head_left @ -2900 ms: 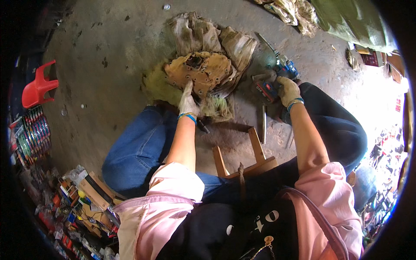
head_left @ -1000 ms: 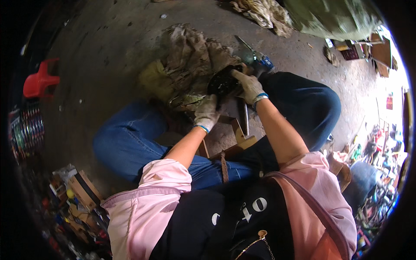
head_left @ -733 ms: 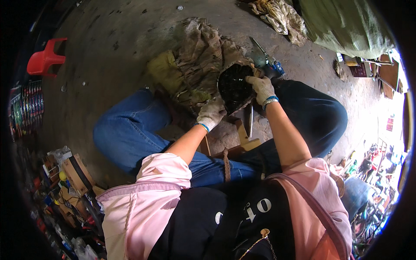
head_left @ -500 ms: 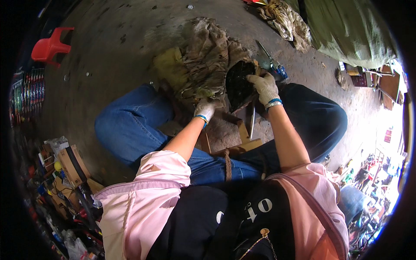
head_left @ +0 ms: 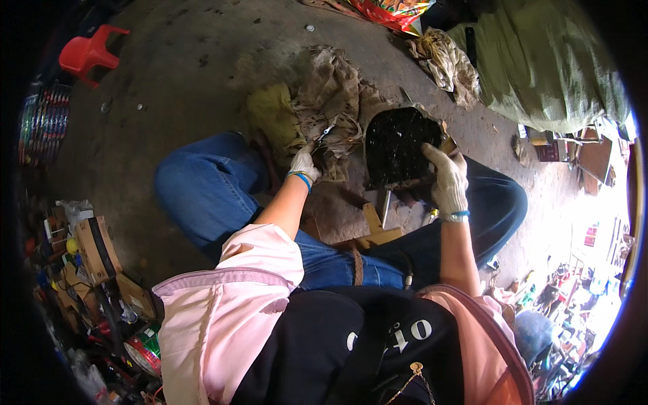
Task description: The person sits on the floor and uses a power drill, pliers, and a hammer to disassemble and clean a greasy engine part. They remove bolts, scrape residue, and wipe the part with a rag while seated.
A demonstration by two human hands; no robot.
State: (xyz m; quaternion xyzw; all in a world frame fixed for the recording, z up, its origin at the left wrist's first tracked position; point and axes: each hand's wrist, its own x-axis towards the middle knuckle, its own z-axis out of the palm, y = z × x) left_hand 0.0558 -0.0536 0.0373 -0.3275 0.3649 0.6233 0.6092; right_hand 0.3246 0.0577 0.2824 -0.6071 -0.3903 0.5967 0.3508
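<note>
My left hand, in a soiled white knit glove, is closed on a small slim object, light with dark parts, over the crumpled dirty rags. My right hand, gloved alike, grips the right side of a metal housing or cover, tilted with its black, oily, speckled face up. Right of the left hand, that part stands over a metal bar and wooden pieces between my bent legs. A yellowish cloth lies at the left of the rags.
A red plastic chair is at upper left. A green cover, more cloth and a bright bag are at upper right. Cardboard and mixed clutter crowd the lower left; more clutter lines the right.
The tan-faced part has been turned black side up and moved right. My right hand left the drill for the part. My left hand moved off it to the rags and took the slim object.
</note>
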